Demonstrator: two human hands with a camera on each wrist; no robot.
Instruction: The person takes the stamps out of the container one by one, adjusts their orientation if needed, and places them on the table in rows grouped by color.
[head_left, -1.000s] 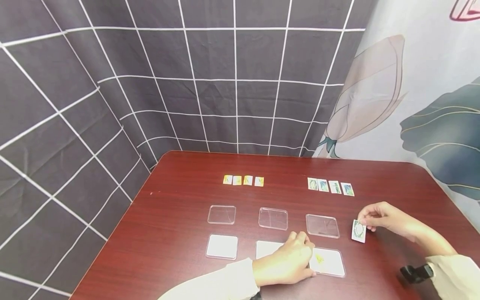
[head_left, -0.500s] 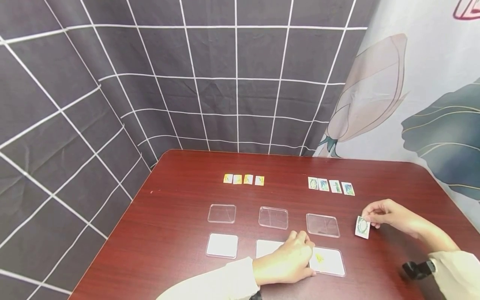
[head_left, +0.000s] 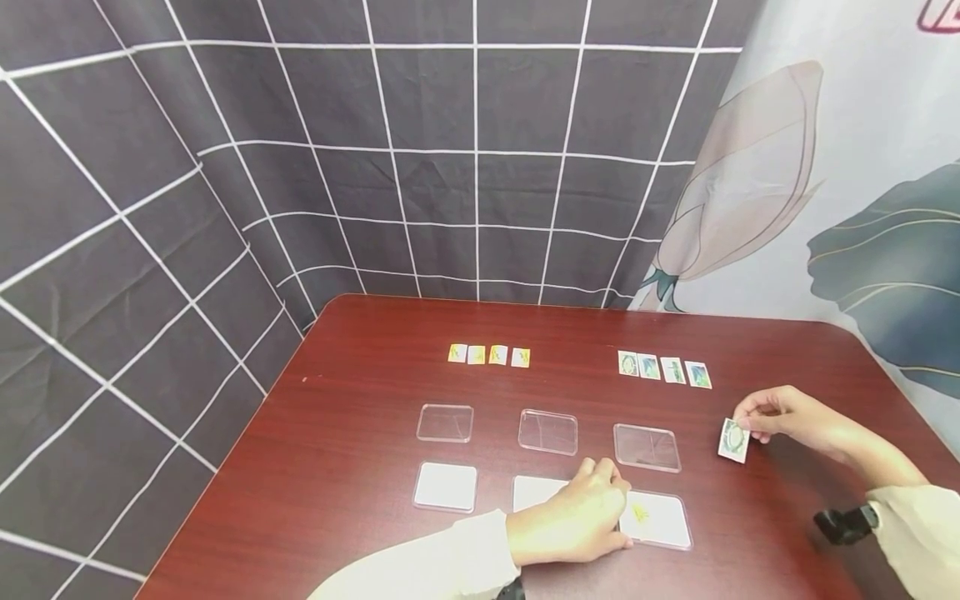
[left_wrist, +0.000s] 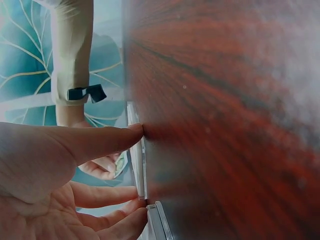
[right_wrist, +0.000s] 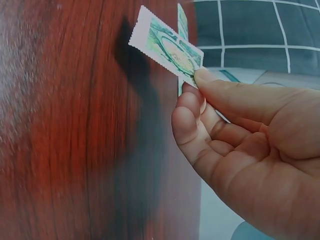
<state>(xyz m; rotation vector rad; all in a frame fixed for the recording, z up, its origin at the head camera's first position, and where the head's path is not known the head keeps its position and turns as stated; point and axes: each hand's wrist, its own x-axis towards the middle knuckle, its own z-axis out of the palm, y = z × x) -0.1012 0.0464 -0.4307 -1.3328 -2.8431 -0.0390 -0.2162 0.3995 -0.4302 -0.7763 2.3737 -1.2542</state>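
Observation:
In my right hand (head_left: 787,421), a green-and-white postage stamp (right_wrist: 170,47) with perforated edges is pinched between thumb and fingers, raised above the table at the right. The lower right clear plastic case (head_left: 660,521) has a white insert and a yellow stamp (head_left: 640,512) on it. My left hand (head_left: 573,517) grips that case at its left end, thumb at the near edge and fingers at the far edge, as the left wrist view shows. A neighbouring case with a white insert (head_left: 534,492) is partly covered by the left hand.
Three clear lids (head_left: 446,423) lie in a row behind the cases. Another white-insert case (head_left: 446,486) lies at the left. Several yellow stamps (head_left: 498,355) and several green-blue stamps (head_left: 672,370) line the back of the red-brown table (head_left: 315,467).
My right hand has moved slightly right and away from me, carrying the stamp, which has turned a little. The left hand keeps its place on the case. The head view has shifted slightly.

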